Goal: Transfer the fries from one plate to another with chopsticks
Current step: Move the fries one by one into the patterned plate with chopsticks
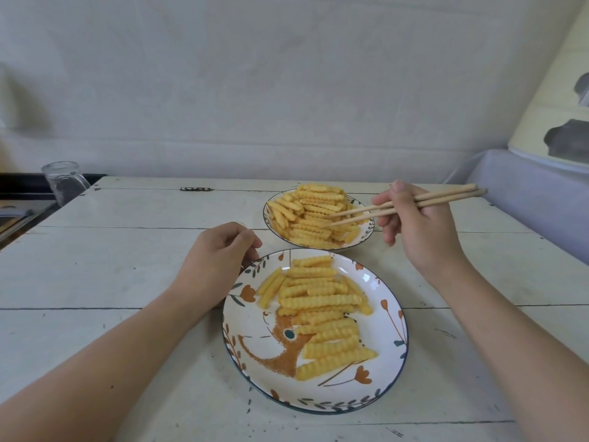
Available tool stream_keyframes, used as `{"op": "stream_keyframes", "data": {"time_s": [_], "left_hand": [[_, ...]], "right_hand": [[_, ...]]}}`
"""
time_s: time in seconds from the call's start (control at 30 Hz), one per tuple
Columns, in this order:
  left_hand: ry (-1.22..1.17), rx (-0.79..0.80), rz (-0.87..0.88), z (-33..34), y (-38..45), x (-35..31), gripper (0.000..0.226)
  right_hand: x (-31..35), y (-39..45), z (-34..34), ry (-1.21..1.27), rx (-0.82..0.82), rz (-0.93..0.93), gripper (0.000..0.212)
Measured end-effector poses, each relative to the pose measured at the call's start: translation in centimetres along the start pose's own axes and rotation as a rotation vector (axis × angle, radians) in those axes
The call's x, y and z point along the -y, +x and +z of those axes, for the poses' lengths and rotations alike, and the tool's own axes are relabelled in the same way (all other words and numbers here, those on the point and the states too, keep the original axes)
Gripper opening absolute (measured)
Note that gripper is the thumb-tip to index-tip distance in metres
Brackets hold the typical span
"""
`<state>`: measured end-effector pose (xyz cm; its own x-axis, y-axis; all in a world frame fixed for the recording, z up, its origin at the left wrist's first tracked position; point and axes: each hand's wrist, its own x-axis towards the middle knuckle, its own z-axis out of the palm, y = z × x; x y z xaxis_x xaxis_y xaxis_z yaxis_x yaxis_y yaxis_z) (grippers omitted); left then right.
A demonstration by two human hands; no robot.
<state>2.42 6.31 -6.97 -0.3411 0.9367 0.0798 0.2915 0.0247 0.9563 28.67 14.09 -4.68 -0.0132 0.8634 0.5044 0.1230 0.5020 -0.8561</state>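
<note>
Two patterned plates sit on the white wooden table. The far plate [366,232] carries a heap of crinkle-cut fries [306,215]. The near plate [255,330] has several fries [322,311] laid across its middle and right side. My right hand [417,228] grips a pair of wooden chopsticks [446,197], whose tips reach into the far plate's fries; I cannot tell whether they pinch one. My left hand [216,260] rests at the near plate's upper-left rim, fingers curled against its edge.
An upturned clear glass [63,183] stands at the table's far left corner. A small dark hinge [195,188] lies near the back edge. A lilac-covered surface [535,199] borders the table on the right. The wall rises close behind the table.
</note>
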Motion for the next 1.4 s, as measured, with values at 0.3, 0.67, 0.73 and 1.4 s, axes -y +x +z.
{"op": "stream_keyframes", "data": {"time_s": [0.3,0.67,0.73,1.4], "left_hand": [[-0.024,-0.014,-0.005,-0.1,0.1,0.2,0.027],[-0.215,-0.040,-0.083,-0.5,0.4,0.2,0.026],[-0.213,-0.039,-0.081,-0.5,0.4,0.2,0.026],[-0.199,-0.037,-0.072,-0.3,0.5,0.4,0.026]], "right_hand": [[3.5,-0.7,0.5,0.263,-0.073,0.061,0.061],[6.9,-5.0,2.7,0.314,0.472,0.085,0.055],[7.0,-5.1,2.6,0.350,0.461,0.053,0.055],[6.7,-4.2,2.7,0.371,0.299,0.017,0.044]]}}
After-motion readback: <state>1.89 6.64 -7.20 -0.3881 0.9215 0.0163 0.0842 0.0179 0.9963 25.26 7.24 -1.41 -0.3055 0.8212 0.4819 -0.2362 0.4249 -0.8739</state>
